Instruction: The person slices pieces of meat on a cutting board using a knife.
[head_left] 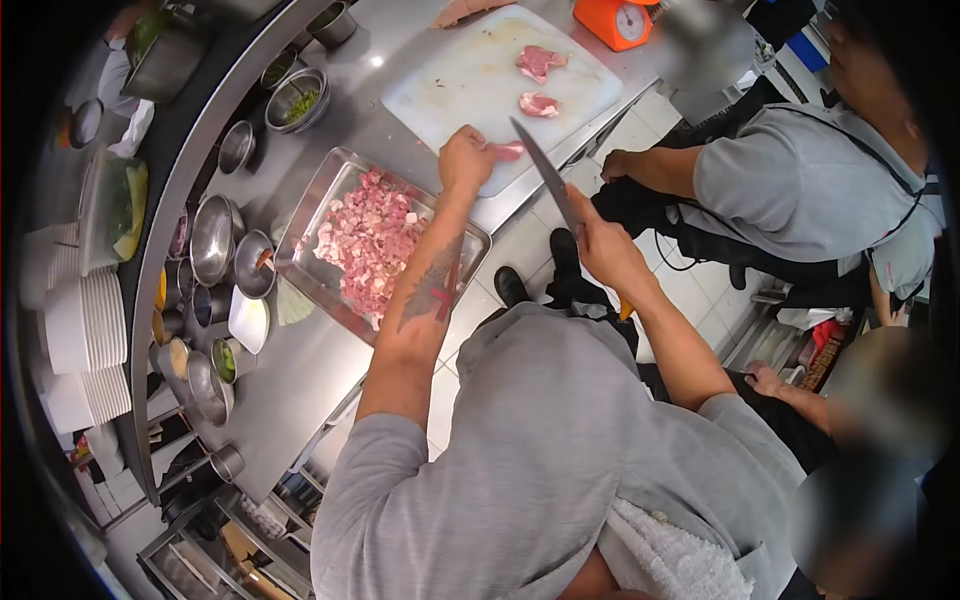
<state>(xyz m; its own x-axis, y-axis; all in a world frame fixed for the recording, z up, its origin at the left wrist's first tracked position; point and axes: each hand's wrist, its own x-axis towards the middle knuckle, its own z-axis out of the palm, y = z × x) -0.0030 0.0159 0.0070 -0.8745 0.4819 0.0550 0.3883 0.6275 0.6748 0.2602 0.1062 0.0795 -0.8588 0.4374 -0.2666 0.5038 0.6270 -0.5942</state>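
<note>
My right hand (606,248) is closed around a large kitchen knife (543,168), its blade raised near the edge of the white cutting board (440,85). A yellow handle end shows below the fist. The fingers of my left hand (467,160) pinch a piece of raw meat (508,151) at the board's near side. Two more raw pieces, a larger slice (541,63) and a smaller chunk (540,104), lie farther up the board. Left of my forearm, a metal tray (318,190) holds a heap of diced meat (365,240).
An orange scale (612,24) stands beyond the board. Metal bowls (212,240) and a bowl of chopped greens (299,101) line the counter's left side. Stacked white plates (85,325) sit on the shelf. A co-worker in grey (800,175) stands close on the right, with others behind.
</note>
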